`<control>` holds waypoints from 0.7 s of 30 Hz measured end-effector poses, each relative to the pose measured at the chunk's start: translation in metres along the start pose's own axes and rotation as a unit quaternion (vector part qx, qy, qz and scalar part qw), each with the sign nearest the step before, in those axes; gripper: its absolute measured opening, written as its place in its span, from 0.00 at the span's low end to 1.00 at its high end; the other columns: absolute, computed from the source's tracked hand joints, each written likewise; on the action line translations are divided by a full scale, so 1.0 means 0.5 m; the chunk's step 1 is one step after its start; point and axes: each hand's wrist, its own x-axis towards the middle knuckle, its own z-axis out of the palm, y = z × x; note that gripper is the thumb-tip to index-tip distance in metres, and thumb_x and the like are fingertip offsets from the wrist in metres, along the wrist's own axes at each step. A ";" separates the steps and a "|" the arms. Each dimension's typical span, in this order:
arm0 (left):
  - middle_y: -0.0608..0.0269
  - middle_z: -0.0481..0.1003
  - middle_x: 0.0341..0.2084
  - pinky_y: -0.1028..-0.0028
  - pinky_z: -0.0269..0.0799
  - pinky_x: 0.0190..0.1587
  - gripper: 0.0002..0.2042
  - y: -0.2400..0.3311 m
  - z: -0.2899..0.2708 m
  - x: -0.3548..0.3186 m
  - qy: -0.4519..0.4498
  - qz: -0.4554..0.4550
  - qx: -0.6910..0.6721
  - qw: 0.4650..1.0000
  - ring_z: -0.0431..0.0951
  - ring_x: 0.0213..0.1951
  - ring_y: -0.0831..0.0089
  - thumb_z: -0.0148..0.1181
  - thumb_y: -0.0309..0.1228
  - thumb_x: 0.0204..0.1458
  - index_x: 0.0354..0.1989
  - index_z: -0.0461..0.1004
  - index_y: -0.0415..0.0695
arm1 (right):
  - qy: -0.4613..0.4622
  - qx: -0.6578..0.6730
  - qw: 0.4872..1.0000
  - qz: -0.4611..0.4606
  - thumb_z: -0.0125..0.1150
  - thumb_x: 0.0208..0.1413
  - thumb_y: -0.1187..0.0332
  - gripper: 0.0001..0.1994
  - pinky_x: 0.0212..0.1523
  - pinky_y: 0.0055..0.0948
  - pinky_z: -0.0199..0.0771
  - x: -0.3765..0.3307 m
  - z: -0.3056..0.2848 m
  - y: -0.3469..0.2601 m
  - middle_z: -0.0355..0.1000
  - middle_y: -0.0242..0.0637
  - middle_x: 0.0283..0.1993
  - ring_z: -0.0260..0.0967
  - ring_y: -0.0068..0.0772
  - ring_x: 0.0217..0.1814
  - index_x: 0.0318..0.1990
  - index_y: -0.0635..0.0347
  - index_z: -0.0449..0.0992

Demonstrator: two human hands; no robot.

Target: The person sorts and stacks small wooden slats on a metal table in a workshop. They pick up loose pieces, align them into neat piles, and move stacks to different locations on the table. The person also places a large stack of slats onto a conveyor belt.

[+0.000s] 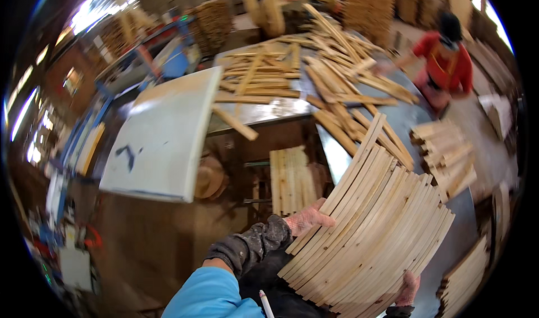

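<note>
Pale, stiff wooden slats (370,228) lie stacked between my hands above the metal bench (269,111); left hand (306,220) and right hand (408,289) clamp opposite edges, since loose slats could slide.

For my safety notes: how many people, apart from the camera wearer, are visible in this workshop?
1. A person in a red top stands at the upper right, beside the metal table covered with loose wooden slats. Others may be hidden behind the stacks.
</note>
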 end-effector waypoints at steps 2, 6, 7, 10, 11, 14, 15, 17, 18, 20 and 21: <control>0.61 0.76 0.66 0.66 0.70 0.69 0.40 0.037 -0.091 -0.158 0.041 0.069 -0.008 0.997 0.75 0.65 0.70 0.73 0.22 0.57 0.79 0.63 0.44 | -0.033 -0.025 0.999 -0.001 0.73 0.57 0.54 0.40 0.59 0.47 0.84 -0.007 0.178 -0.043 0.76 0.47 0.61 0.80 0.46 0.58 0.71 0.69 0.66; 0.58 0.78 0.64 0.65 0.71 0.69 0.38 0.091 -0.248 -0.392 0.124 0.187 -0.058 0.973 0.78 0.63 0.67 0.77 0.25 0.54 0.75 0.67 0.40 | -0.223 -0.081 0.971 -0.011 0.73 0.56 0.55 0.38 0.59 0.46 0.83 0.086 0.417 -0.069 0.78 0.46 0.60 0.80 0.45 0.58 0.70 0.68 0.69; 0.59 0.79 0.62 0.67 0.73 0.67 0.36 0.134 -0.241 -0.478 0.175 0.193 -0.043 0.965 0.79 0.61 0.69 0.76 0.25 0.54 0.72 0.70 0.40 | -0.250 -0.084 0.965 0.003 0.73 0.55 0.55 0.38 0.58 0.45 0.83 0.095 0.487 -0.067 0.78 0.45 0.59 0.80 0.44 0.58 0.69 0.68 0.70; 0.62 0.77 0.65 0.67 0.71 0.68 0.35 0.127 -0.360 -0.608 0.227 0.218 -0.034 0.949 0.76 0.64 0.71 0.71 0.26 0.57 0.75 0.68 0.41 | -0.319 -0.083 0.944 0.024 0.74 0.54 0.57 0.36 0.57 0.42 0.83 0.123 0.714 -0.038 0.80 0.42 0.56 0.81 0.42 0.56 0.67 0.67 0.73; 0.62 0.78 0.65 0.67 0.71 0.68 0.34 0.132 -0.379 -0.678 0.250 0.245 -0.030 0.936 0.77 0.63 0.70 0.69 0.27 0.58 0.75 0.69 0.41 | -0.336 -0.087 0.937 0.045 0.75 0.54 0.59 0.34 0.56 0.41 0.82 0.100 0.800 -0.031 0.81 0.40 0.54 0.81 0.40 0.54 0.66 0.67 0.74; 0.62 0.80 0.59 0.68 0.76 0.64 0.32 0.124 -0.480 -0.838 0.313 0.274 -0.095 0.904 0.80 0.56 0.71 0.73 0.26 0.55 0.71 0.71 0.42 | -0.393 -0.101 0.909 0.096 0.74 0.55 0.63 0.29 0.55 0.39 0.82 0.059 1.012 0.019 0.82 0.38 0.54 0.81 0.38 0.53 0.64 0.66 0.77; 0.60 0.80 0.57 0.65 0.76 0.64 0.30 0.123 -0.513 -0.886 0.321 0.263 -0.131 0.900 0.80 0.56 0.69 0.73 0.26 0.56 0.68 0.72 0.40 | -0.412 -0.107 0.898 0.111 0.73 0.56 0.64 0.28 0.55 0.39 0.82 0.054 1.073 0.042 0.82 0.38 0.54 0.81 0.37 0.53 0.63 0.65 0.77; 0.59 0.80 0.56 0.64 0.77 0.64 0.29 0.119 -0.569 -0.943 0.360 0.256 -0.129 0.888 0.81 0.56 0.68 0.72 0.25 0.56 0.67 0.72 0.38 | -0.446 -0.139 0.877 0.109 0.72 0.57 0.66 0.23 0.54 0.36 0.82 0.053 1.190 0.068 0.83 0.37 0.51 0.82 0.34 0.49 0.59 0.65 0.80; 0.59 0.80 0.55 0.64 0.77 0.64 0.28 0.122 -0.599 -0.961 0.378 0.252 -0.128 0.882 0.81 0.55 0.67 0.72 0.25 0.56 0.66 0.72 0.38 | -0.455 -0.146 0.871 0.116 0.72 0.58 0.66 0.21 0.53 0.35 0.82 0.047 1.240 0.077 0.83 0.36 0.49 0.82 0.33 0.48 0.57 0.64 0.81; 0.55 0.80 0.55 0.63 0.79 0.62 0.29 0.149 -0.661 -1.029 0.395 0.226 -0.120 0.882 0.82 0.55 0.66 0.73 0.28 0.57 0.66 0.71 0.34 | -0.455 -0.174 0.864 0.128 0.72 0.59 0.66 0.19 0.51 0.34 0.81 0.027 1.338 0.123 0.82 0.34 0.46 0.81 0.31 0.45 0.55 0.65 0.81; 0.53 0.80 0.55 0.63 0.79 0.62 0.30 0.172 -0.696 -1.050 0.407 0.206 -0.109 0.883 0.82 0.55 0.65 0.73 0.29 0.57 0.66 0.70 0.33 | -0.453 -0.187 0.862 0.132 0.72 0.59 0.66 0.18 0.49 0.33 0.81 0.023 1.387 0.147 0.82 0.33 0.44 0.80 0.30 0.43 0.53 0.65 0.81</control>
